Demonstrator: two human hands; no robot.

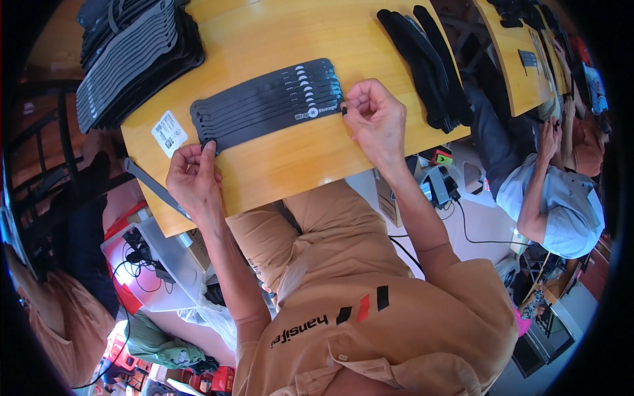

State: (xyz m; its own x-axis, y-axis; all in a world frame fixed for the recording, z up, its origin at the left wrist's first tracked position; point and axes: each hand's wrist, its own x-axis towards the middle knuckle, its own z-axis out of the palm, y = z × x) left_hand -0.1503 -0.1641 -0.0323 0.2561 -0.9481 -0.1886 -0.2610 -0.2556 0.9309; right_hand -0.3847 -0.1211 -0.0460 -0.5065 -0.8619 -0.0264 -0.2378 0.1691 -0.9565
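Several dark grey straps [261, 105] lie fanned out in overlapping rows on the yellow table, with rounded ends and white printing near their right side. My left hand [196, 177] pinches the lower left end of the nearest strap between thumb and fingers. At the other side, my right hand [376, 119] is closed in a pinch, a small black strap tip showing at its thumb beside the right ends of the row. Left of the row is a white printed label [170, 133]. One loose dark strap [157, 190] lies along the table's left edge, behind my left wrist.
A thick pile of similar straps [135, 66] stands at the far left of the table [264, 33]. Long black fabric bundles [426, 69] lie at its right edge. Below are a clear plastic bin [162, 264] and cables. Other people sit left and right, one in light blue [555, 204].
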